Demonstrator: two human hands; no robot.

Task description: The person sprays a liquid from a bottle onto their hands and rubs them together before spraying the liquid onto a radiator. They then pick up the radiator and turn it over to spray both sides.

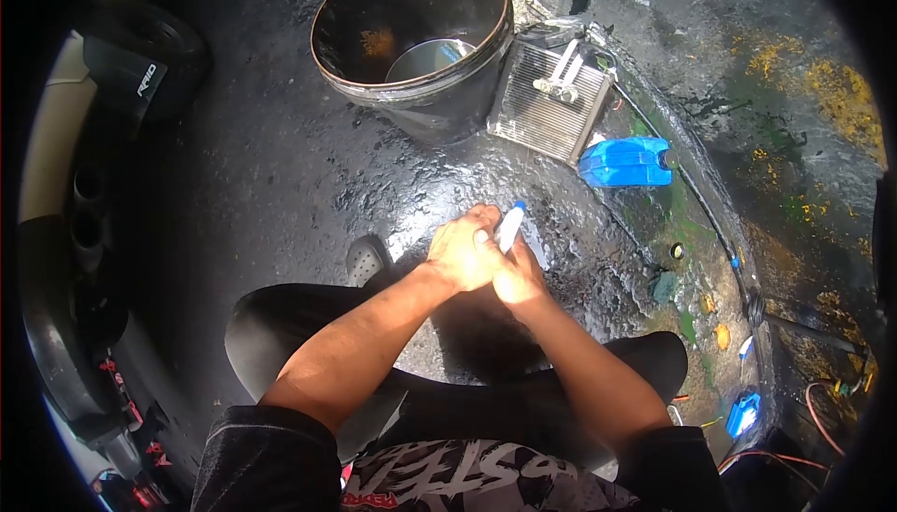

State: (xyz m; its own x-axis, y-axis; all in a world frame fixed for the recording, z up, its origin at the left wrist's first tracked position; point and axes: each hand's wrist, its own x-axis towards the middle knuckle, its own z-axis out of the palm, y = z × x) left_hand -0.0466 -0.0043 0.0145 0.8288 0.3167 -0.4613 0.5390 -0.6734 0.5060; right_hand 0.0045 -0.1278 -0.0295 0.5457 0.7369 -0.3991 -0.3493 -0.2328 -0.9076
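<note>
My left hand (462,252) and my right hand (516,276) are closed together in front of my knees, palms against each other. A white tube-like piece with a blue tip (510,227) sticks up from the right hand, between thumb and fingers. Its lower part is hidden by the hands. The left fingers curl beside it, and whatever lies inside them does not show. Beyond the hands, on the wet floor, stands a large black bucket (439,110) with some liquid at its bottom. A finned metal radiator core (537,120) leans to its right, with two pale pipes on it.
A blue plastic container (628,163) lies right of the radiator core. A dark hose (696,176) runs along the right side. Orange scraps (722,336), a blue item (743,414) and wires lie farther right. A vehicle (56,176) stands at the left; a grey clog (369,258) is near my knee.
</note>
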